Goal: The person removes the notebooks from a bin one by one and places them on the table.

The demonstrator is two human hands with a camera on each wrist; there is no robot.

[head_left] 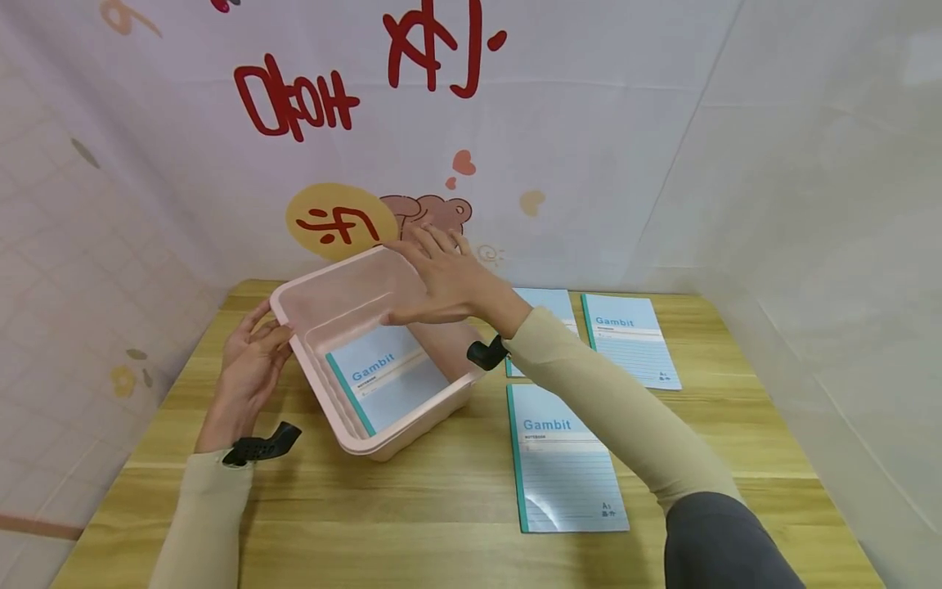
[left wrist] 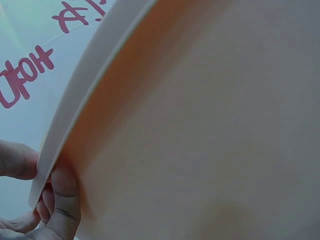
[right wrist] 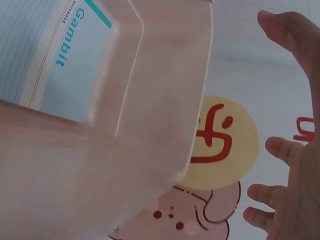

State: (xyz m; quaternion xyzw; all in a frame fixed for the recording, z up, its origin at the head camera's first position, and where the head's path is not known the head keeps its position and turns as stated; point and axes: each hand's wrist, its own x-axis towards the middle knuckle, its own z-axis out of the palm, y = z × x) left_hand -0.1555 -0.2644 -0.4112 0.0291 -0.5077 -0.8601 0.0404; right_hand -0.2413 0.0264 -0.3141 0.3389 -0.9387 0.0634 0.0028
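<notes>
A pale pink plastic bin (head_left: 334,294) is tilted above the wooden table, its opening towards me. My left hand (head_left: 250,364) pinches its left rim; in the left wrist view the thumb and fingers (left wrist: 65,200) lie on either side of the rim. Inside the bin lies a light blue Gambit notebook (head_left: 401,380) with a green spine. Over the bin's far right side, my right hand (head_left: 449,282) has its fingers spread and holds nothing. The right wrist view shows those fingers (right wrist: 277,150) apart from the bin wall (right wrist: 167,90).
Three more Gambit notebooks lie right of the bin: one near the front (head_left: 562,458), one at the back right (head_left: 629,339), and one partly hidden (head_left: 545,303) behind my right forearm. A printed white curtain (head_left: 589,123) hangs behind the wooden table (head_left: 331,523).
</notes>
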